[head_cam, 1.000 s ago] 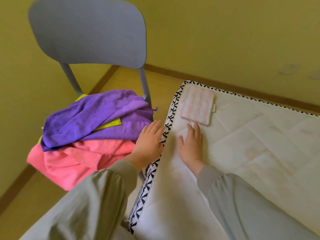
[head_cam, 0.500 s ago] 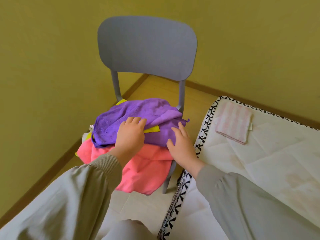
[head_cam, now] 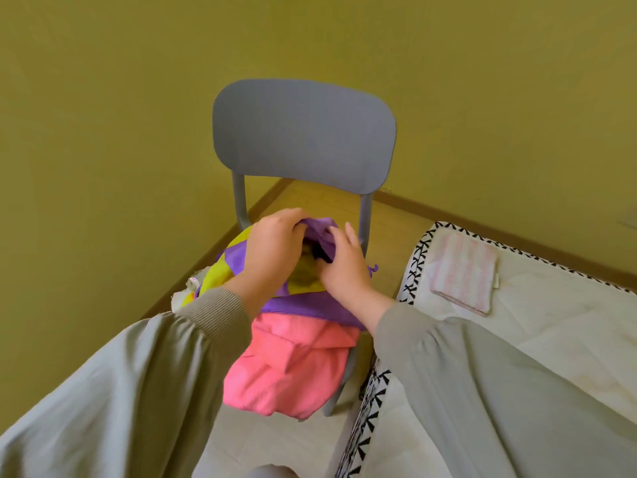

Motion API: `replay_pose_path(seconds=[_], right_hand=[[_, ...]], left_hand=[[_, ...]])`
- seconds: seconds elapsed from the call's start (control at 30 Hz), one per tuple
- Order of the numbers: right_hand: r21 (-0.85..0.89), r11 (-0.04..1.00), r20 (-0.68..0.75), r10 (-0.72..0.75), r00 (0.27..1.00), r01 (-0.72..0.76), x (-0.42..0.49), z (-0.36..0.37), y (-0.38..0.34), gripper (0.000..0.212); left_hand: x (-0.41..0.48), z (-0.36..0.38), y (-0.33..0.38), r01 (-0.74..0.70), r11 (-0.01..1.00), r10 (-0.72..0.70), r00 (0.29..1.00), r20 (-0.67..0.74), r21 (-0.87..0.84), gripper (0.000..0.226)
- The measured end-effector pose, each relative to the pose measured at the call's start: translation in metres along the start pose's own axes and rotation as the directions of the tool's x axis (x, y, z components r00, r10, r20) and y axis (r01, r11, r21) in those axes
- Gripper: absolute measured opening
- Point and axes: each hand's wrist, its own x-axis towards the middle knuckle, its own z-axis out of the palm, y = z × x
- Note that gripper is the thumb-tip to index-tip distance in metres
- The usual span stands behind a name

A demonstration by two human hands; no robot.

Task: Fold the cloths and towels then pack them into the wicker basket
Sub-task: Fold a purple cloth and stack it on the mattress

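A heap of cloths lies on the seat of a grey chair (head_cam: 303, 136). On top is a purple towel (head_cam: 324, 229), with a yellow cloth (head_cam: 220, 274) under it and a pink towel (head_cam: 293, 367) hanging off the seat's front. My left hand (head_cam: 272, 243) grips the bunched far edge of the purple towel. My right hand (head_cam: 344, 267) lies against the same towel with fingers in its folds. A folded pink-striped cloth (head_cam: 463, 274) rests on the white mattress (head_cam: 551, 339) to the right. No wicker basket is in view.
Yellow-green walls close in behind and to the left of the chair, with a strip of wooden floor (head_cam: 389, 229) between. The mattress edge with black-and-white trim (head_cam: 413, 270) runs close to the chair's right side. A pale cloth (head_cam: 182, 294) peeks out at the heap's left.
Both hands left the mattress edge, reached onto the chair heap and moved to its far side. The purple towel is now bunched up and lifted, uncovering more of the yellow cloth.
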Motion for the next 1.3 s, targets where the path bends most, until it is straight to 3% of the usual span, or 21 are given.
replay_pose_path(seconds=[0.1, 0.27, 0.47, 0.6, 0.7, 0.8, 0.87, 0.97, 1.17, 1.3], right_hand=[[0.002, 0.999, -0.124, -0.037, 0.992, 0.038, 0.01, -0.014, -0.019, 0.01], [0.22, 0.973, -0.252, -0.018, 0.967, 0.075, 0.013, -0.05, -0.058, 0.036], [0.25, 0.956, -0.309, -0.072, 0.948, 0.154, 0.026, -0.101, -0.118, 0.042], [0.293, 0.935, -0.336, -0.096, 0.937, 0.201, 0.03, -0.124, -0.155, 0.035], [0.298, 0.931, -0.356, -0.097, 0.929, 0.211, 0.028, -0.13, -0.181, 0.023], [0.3, 0.927, -0.378, -0.102, 0.92, 0.225, 0.027, -0.129, -0.203, 0.029], [0.283, 0.93, -0.372, -0.119, 0.921, 0.235, 0.028, -0.126, -0.218, 0.04], [0.184, 0.955, -0.321, -0.164, 0.933, 0.231, 0.028, -0.118, -0.24, 0.049], [0.115, 0.983, -0.302, -0.104, 0.948, 0.144, 0.027, -0.105, -0.279, 0.049], [0.093, 0.989, -0.181, -0.095, 0.979, 0.113, 0.015, -0.097, -0.3, 0.043]], left_hand=[[0.014, -0.019, 0.022, 0.061, 0.984, -0.072, 0.996, -0.06, -0.166, 0.022], [0.03, -0.052, 0.044, 0.112, 0.966, -0.135, 0.987, -0.085, -0.231, 0.016], [0.061, -0.093, 0.068, 0.228, 0.897, -0.271, 0.96, -0.063, -0.378, 0.019], [0.08, -0.122, 0.079, 0.277, 0.903, -0.284, 0.958, 0.026, -0.33, 0.021], [0.082, -0.139, 0.075, 0.356, 0.91, -0.318, 0.928, 0.193, -0.211, 0.018], [0.075, -0.158, 0.056, 0.402, 0.913, -0.372, 0.888, 0.271, -0.064, 0.015], [0.072, -0.174, 0.041, 0.416, 0.908, -0.399, 0.894, 0.203, -0.05, 0.02], [0.08, -0.198, 0.03, 0.465, 0.833, -0.452, 0.885, 0.115, -0.3, 0.028], [0.101, -0.24, 0.027, 0.419, 0.81, -0.382, 0.908, 0.174, -0.41, 0.025], [0.106, -0.262, 0.031, 0.444, 0.726, -0.372, 0.896, 0.244, -0.525, 0.025]])
